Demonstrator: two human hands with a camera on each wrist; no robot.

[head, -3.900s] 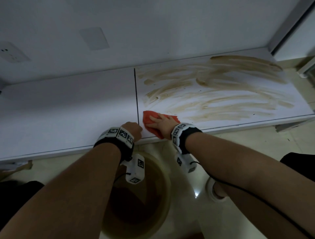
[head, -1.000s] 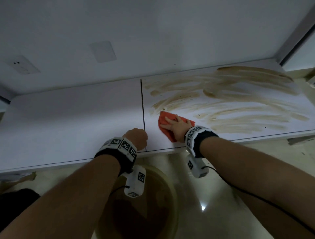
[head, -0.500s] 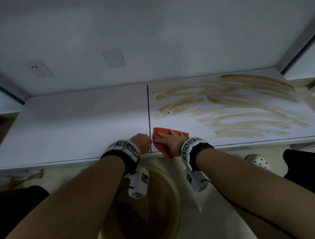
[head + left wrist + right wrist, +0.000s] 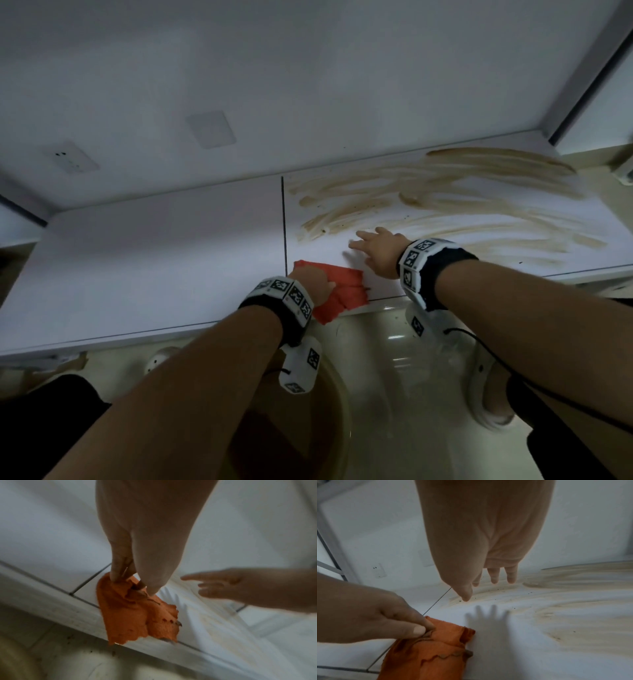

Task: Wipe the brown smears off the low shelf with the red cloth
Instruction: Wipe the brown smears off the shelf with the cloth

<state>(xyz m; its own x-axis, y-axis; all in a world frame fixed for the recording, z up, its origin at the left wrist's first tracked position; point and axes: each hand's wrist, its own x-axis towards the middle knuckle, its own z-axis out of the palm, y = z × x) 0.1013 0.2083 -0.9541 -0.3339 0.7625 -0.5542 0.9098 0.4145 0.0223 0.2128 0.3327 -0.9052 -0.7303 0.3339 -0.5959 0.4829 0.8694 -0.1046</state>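
Observation:
The red cloth [image 4: 342, 289] lies crumpled at the front edge of the low white shelf [image 4: 154, 246], just right of the panel seam, one corner hanging over the edge. My left hand [image 4: 313, 282] pinches the cloth [image 4: 137, 612] between thumb and fingers, as the right wrist view also shows on the cloth [image 4: 426, 653]. My right hand [image 4: 376, 253] hovers open above the shelf, fingers spread, beyond and right of the cloth, holding nothing; its fingers [image 4: 494, 574] point at the brown smears [image 4: 462, 205]. These smears [image 4: 573, 601] streak the right shelf panel.
A round basin of brown water [image 4: 291, 428] stands on the tiled floor below the shelf edge. A white wall with a socket [image 4: 72, 161] and a blank plate [image 4: 210, 129] rises behind. A white shoe [image 4: 486, 394] sits at right.
My right hand let go of the cloth and lifted away toward the smears. My left hand, earlier a fist on the shelf edge, now pinches the cloth.

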